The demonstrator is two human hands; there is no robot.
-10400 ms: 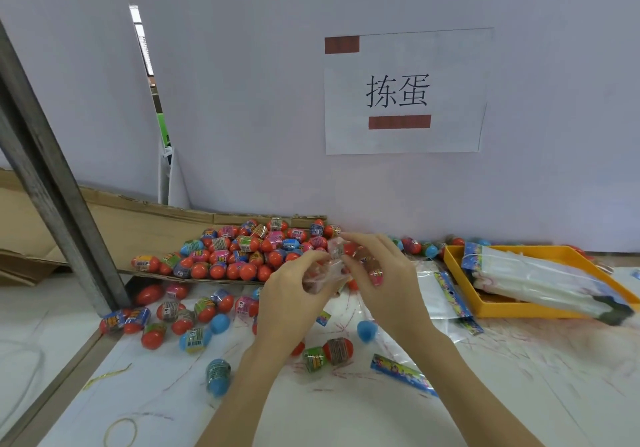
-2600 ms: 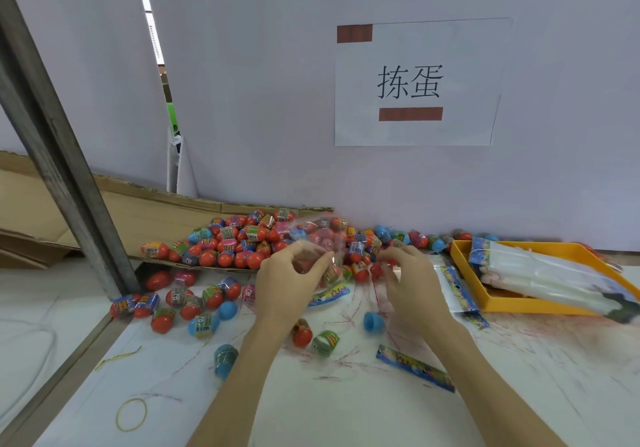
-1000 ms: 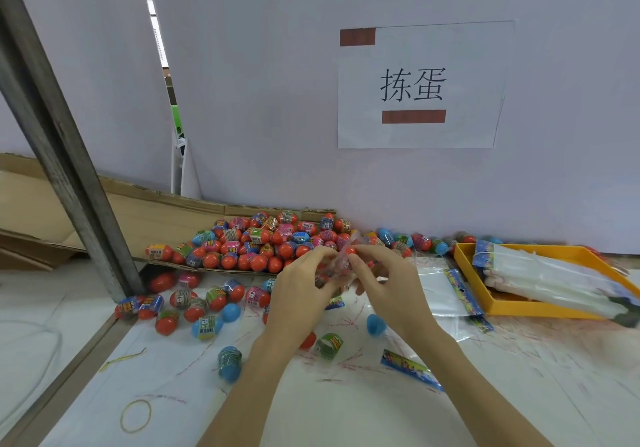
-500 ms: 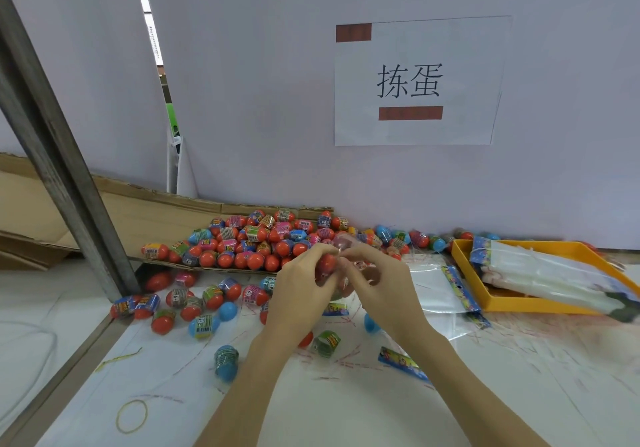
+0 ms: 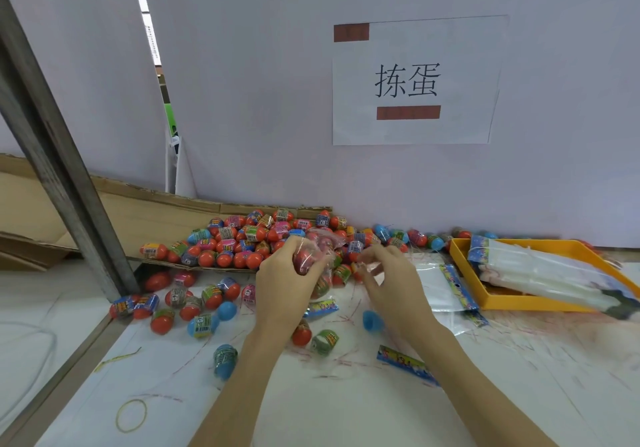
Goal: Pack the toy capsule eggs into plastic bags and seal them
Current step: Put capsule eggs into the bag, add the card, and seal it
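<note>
The left hand (image 5: 289,282) is wrapped around a clear plastic bag (image 5: 317,256) stuffed with red capsule eggs, fingers curled right round the filled part, and the loose mouth of the bag sticks up and to the right out of the fist. The right hand (image 5: 391,278) sits just beside it on the right, fingers bent with the tips drawn together. It's blurry there, so I honestly can't tell if it's pinching anything or just hovering near the bag's mouth.

Using that bag as the landmark: straight behind it and off to its left is the big pile of capsule eggs (image 5: 242,242), mostly red with a few blue ones, heaped on a flat sheet of cardboard (image 5: 145,211). More loose eggs are scattered on the white tabletop (image 5: 346,405) to the bag's lower left, and a blue egg half (image 5: 372,320) lies just below the right hand. Right of the bag there's an empty flat bag with a colourful header strip (image 5: 446,287), and beyond that an orange tray (image 5: 519,302) holding a bundle of fresh bags (image 5: 540,270). Nearer the camera than the bag, a loose header strip (image 5: 405,363) lies on the table, and way down to the lower left a yellow rubber band (image 5: 131,415). On the wall above the bag is a paper sign (image 5: 415,81) with two Chinese characters.
</note>
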